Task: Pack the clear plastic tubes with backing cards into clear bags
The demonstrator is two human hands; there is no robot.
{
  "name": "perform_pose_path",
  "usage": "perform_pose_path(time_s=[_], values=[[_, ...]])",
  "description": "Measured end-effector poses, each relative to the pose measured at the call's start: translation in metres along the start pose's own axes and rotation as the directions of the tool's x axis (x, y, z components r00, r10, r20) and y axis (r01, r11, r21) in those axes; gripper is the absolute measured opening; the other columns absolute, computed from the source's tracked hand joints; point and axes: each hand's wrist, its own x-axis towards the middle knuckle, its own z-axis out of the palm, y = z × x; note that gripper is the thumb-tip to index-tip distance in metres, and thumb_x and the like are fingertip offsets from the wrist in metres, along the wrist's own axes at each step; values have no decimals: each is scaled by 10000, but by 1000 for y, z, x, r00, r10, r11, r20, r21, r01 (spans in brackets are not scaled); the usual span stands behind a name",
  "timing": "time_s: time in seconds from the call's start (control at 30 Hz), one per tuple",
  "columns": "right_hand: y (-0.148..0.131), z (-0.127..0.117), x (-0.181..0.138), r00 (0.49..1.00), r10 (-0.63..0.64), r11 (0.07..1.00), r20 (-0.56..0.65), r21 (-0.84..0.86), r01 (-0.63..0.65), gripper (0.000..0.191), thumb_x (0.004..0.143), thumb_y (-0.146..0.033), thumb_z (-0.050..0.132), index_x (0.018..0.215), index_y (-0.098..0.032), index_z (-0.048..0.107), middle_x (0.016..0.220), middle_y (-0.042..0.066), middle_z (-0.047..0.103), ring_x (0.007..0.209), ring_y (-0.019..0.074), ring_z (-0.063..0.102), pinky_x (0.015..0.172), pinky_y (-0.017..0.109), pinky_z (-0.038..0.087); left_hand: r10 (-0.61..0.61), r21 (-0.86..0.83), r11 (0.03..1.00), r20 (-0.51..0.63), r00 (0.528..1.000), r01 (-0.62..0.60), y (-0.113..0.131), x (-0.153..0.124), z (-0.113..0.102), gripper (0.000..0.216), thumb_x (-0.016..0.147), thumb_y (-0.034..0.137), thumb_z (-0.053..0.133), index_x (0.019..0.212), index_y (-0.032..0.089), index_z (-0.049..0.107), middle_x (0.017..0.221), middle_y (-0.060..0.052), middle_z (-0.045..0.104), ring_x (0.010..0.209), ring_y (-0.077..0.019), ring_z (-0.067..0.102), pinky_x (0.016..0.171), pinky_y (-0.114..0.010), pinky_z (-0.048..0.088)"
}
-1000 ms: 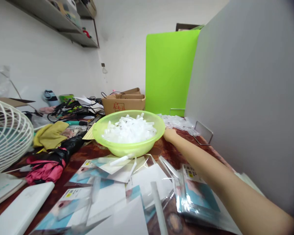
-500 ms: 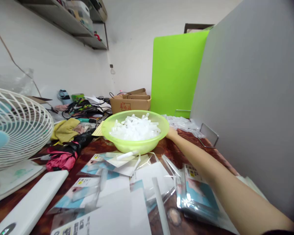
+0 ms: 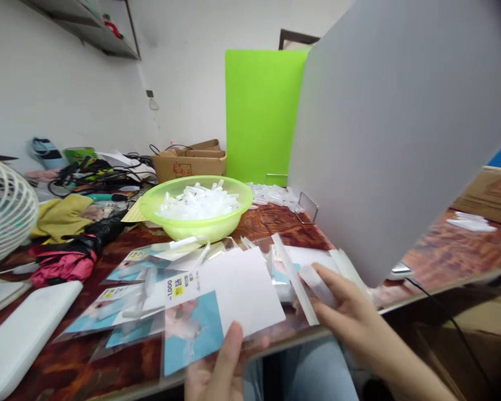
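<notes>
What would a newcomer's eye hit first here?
Likely the bright green panel standing upright at the back, near the middle of the view. Next, the pale green bowl heaped with white plastic pieces, left of centre on the table. In front, the left hand holds a blue-and-white card, while the right hand grips a blurred pale piece.

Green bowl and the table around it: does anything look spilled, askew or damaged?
Possibly spilled: a loose pile of white pieces lies outside the green bowl, on the table beyond its right side, though it may have been put there. The card packets overlap at uneven angles. No damage is visible.
</notes>
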Motion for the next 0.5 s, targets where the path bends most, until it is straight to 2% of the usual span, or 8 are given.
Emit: perform_pose_path(time_s=[0.07,0.17,0.33,0.4,0.5], values=[[12,16,-30,988,100,965,-120,253,-67,166,828,-347,630,895,-201,673,758,12,665,613,144,608,535,236,504,-22,-16,1000,7,1000,22,-3,-6,4,891,720,268,779,1458,320,282,1173,-16,690,799,-175,708,626,-220,615],[30,32,-50,943,206,900,-263,430,-76,238,821,-383,673,981,-207,679,740,18,678,594,142,617,563,252,524,-15,-28,1000,-50,999,14,-10,-14,3,946,681,236,802,1457,340,271,1253,-7,651,850,-184,703,619,-210,613],[44,43,-63,884,196,860,-424,507,52,270,828,-358,685,1064,-246,620,628,-13,651,571,145,625,597,267,538,-31,6,999,-53,998,32,-21,-20,-2,824,645,332,823,1361,199,438,1184,-66,686,829,-224,707,635,-273,628],[47,44,-67,852,191,855,-488,508,99,232,829,-328,688,1032,-247,610,659,-4,659,580,148,628,594,274,539,-27,1,1000,-61,998,27,-23,-23,0,775,633,358,827,1301,157,488,1187,-83,684,867,-243,706,667,-290,631],[49,41,-71,833,151,866,-532,477,147,169,823,-287,694,976,-245,637,699,0,660,573,137,611,577,268,526,-61,-25,998,-71,996,59,-26,-27,4,755,611,332,842,1262,140,513,1144,-86,702,830,-243,711,655,-298,631]])
